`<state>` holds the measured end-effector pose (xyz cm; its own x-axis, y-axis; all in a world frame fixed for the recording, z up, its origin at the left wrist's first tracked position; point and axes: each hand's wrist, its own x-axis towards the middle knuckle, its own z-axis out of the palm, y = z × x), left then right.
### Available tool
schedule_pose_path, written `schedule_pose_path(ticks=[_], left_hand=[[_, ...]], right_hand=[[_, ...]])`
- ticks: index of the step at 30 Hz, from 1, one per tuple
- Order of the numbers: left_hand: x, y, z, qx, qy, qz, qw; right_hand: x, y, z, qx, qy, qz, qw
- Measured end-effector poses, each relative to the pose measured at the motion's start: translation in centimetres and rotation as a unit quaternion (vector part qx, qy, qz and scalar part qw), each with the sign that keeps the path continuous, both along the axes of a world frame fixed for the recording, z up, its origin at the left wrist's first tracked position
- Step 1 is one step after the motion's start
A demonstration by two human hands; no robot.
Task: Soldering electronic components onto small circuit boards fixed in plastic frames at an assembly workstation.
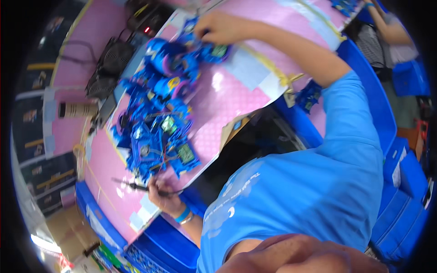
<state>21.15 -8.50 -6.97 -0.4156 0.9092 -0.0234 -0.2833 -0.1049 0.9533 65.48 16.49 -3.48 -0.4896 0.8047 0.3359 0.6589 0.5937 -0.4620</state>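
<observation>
My left hand (pixel 165 196), a blue band at its wrist, is closed around a soldering iron (pixel 138 186). The iron's thin tip points away over the pink tabletop (pixel 207 123), and a dark cord trails behind the hand. Just beyond it lies a long heap of blue plastic parts (pixel 154 123), with green circuit boards (pixel 185 154) and loose wires among them. At the far end of this heap my right hand (pixel 218 28) reaches in with curled fingers. What its fingertips pinch is hidden. Another green board (pixel 219 51) in a blue housing lies beneath that hand.
Behind the heap stand a black box (pixel 144 16) with a red light, a black fan-like unit (pixel 114 59) and a brown roll (pixel 78 109). Blue bins (pixel 164 241) flank the table. More blue parts (pixel 308 96) lie beside my right arm. Another person (pixel 393 38) sits at upper right.
</observation>
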Motion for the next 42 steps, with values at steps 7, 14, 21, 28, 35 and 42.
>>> schedule_pose_path(ticks=[7, 14, 21, 28, 35, 42], left_hand=[[-2.4, 0.0, -1.2, 0.053, -0.142, -0.034, 0.988], [-2.4, 0.0, -1.2, 0.031, -0.12, -0.042, 0.991], [-2.4, -0.1, -1.7, 0.016, -0.071, -0.003, 0.997], [-3.7, -0.8, -2.1, -0.014, -0.085, 0.055, 0.995], [-2.0, 0.0, -1.1, -0.019, -0.044, 0.057, 0.997], [-2.2, 0.1, -1.3, -0.001, -0.048, 0.021, 0.999]], right_hand=[[-1.1, -2.3, 0.5, 0.002, 0.054, 0.062, 0.997], [19.3, 5.5, 2.7, 0.197, 0.064, -0.412, 0.887], [32.5, 8.3, 1.4, -0.089, 0.025, -0.504, 0.859], [27.0, 5.8, 4.7, -0.11, -0.171, -0.371, 0.906], [16.0, -2.0, 2.6, -0.054, -0.042, -0.25, 0.966], [7.8, -4.7, 3.4, -0.088, 0.035, -0.075, 0.993]])
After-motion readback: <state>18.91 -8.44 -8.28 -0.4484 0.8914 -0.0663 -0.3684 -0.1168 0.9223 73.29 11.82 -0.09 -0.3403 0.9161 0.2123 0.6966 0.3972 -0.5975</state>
